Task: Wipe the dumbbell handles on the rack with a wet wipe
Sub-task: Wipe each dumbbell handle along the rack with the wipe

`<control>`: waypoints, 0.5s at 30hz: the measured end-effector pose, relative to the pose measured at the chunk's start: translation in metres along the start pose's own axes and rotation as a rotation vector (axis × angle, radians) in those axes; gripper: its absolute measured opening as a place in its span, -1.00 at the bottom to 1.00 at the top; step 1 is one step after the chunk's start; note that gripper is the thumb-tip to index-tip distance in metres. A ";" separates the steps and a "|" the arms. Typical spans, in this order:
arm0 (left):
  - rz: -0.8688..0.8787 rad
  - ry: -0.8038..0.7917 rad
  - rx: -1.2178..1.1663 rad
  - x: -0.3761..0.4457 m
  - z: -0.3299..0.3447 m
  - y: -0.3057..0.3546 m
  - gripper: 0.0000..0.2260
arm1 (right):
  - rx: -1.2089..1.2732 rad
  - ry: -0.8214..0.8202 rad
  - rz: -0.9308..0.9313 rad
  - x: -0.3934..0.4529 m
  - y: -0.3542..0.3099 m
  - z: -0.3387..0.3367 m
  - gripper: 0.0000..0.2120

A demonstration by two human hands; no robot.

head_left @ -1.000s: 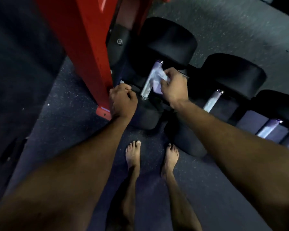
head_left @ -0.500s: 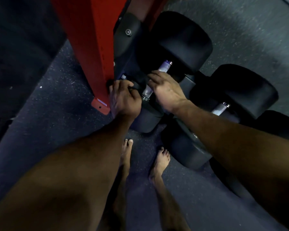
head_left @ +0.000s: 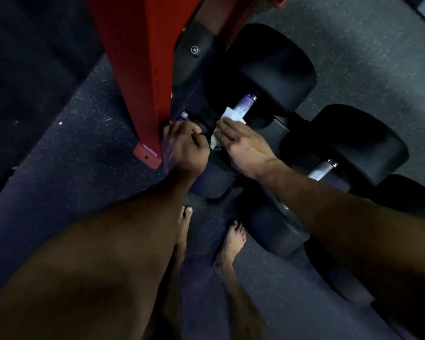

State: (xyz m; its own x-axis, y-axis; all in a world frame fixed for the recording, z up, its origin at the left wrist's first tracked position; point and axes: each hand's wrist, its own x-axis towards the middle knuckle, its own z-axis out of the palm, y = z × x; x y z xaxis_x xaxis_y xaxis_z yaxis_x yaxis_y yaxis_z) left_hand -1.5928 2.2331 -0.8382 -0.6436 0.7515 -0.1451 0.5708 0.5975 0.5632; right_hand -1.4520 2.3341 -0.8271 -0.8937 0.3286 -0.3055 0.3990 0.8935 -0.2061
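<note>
A black dumbbell lies on the low rack, its metal handle (head_left: 244,104) running up and to the right. A white wet wipe (head_left: 233,116) is wrapped over the lower part of that handle. My right hand (head_left: 241,146) lies over the wipe with fingers curled round it and the handle. My left hand (head_left: 183,147) is just to the left, fist-like, gripping the near dumbbell head beside the red post; what its fingers close on is partly hidden. A second dumbbell handle (head_left: 320,169) shows to the right, above my right forearm.
A red rack upright (head_left: 138,69) stands at the left with its foot on the dark speckled floor. More black dumbbell heads (head_left: 368,141) line up to the right. My bare feet (head_left: 232,241) stand just in front of the rack.
My right hand slid down the handle toward the near head, baring more of the wipe and upper handle. The view shifted slightly; my left hand kept its place.
</note>
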 end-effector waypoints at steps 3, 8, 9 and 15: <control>0.007 -0.008 0.009 0.000 0.002 -0.004 -0.76 | -0.007 -0.068 -0.056 -0.003 -0.002 0.000 -0.39; -0.001 -0.005 -0.021 0.002 0.003 -0.004 -0.74 | -0.008 -0.001 0.117 0.010 0.026 -0.019 -0.48; 0.002 -0.001 -0.028 0.002 0.002 -0.004 -0.74 | -0.010 -0.012 0.175 0.012 0.030 -0.021 -0.48; -0.007 0.023 -0.062 -0.001 0.001 -0.001 -0.75 | -0.036 -0.055 -0.044 0.014 -0.007 0.002 -0.53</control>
State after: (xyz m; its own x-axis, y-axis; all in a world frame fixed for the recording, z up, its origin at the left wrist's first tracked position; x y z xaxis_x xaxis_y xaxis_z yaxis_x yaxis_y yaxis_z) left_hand -1.5923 2.2326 -0.8392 -0.6590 0.7406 -0.1311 0.5339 0.5834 0.6120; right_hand -1.4672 2.3319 -0.8315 -0.8972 0.2727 -0.3474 0.3514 0.9173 -0.1874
